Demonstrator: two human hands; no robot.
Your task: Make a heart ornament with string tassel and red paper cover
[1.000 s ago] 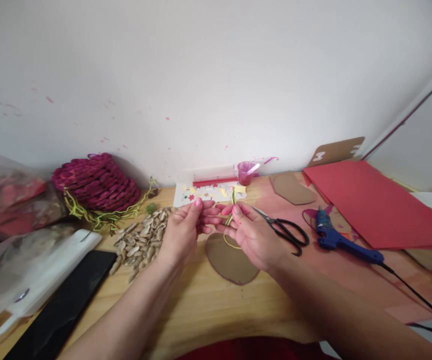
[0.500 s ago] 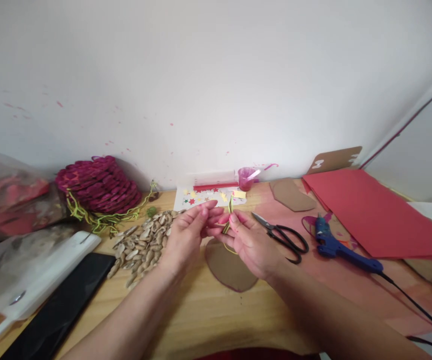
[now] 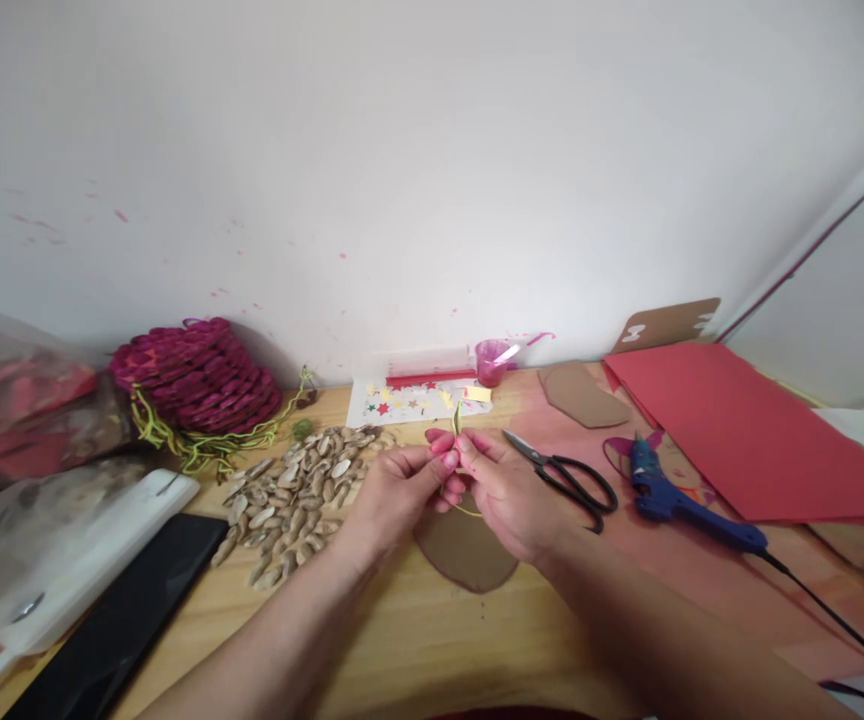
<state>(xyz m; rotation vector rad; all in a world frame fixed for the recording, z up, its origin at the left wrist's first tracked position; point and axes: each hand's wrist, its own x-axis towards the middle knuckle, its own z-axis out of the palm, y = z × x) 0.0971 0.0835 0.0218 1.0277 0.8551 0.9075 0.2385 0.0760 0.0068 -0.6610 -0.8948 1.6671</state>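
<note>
My left hand and my right hand meet above the wooden table, fingertips pinched together on a thin yellow-green cord. One end of the cord sticks up between the fingers and a loop hangs below them. Under the hands lies a brown cardboard cut-out. A heap of pale seeds lies just left of my left hand. Black scissors lie just right of my right hand.
A blue glue gun with a black cable lies on the right, next to red paper sheets. A stack of magenta pieces with green cords stands at the back left. A star sheet, a pink cup, a black slab and plastic bags surround the work spot.
My left fingers, spread before, have closed onto the cord beside the right fingertips. Both hands have come a little lower and nearer the cardboard piece.
</note>
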